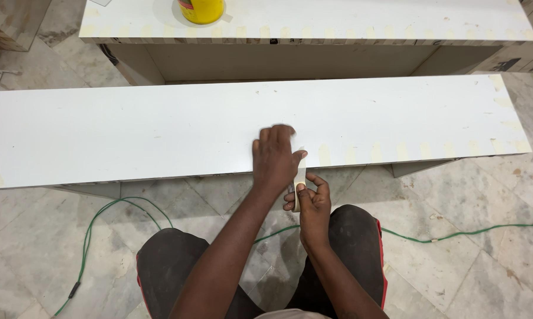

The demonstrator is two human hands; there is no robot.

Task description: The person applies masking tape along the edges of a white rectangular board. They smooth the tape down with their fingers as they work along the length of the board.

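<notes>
While the person crouched over the marble floor (36, 248), the left hand (273, 158) lay flat and palm down on the near edge of a long white laminated board (131, 133), its grip released, fingers spread over the board and thumb pointing right. Just right of that thumb a short strip of beige masking tape (301, 171) hung over the board's near edge. The right hand (311, 208) sat below the edge, touching the lower end of that strip, its grip pinched on the tape between thumb and fingers. To the right, a row of similar beige tape pieces (399, 152) ran along the same edge, spaced apart.

Beyond the board stood a second white panel (349, 20) with tape pieces along its own near edge. On that far surface sat a yellow round tub (201, 10), its lid end cut off by the frame, so its contents could not be told. A green cable (101, 218) curled across the floor under the board, passing behind the person's dark-clothed knees (172, 260).
</notes>
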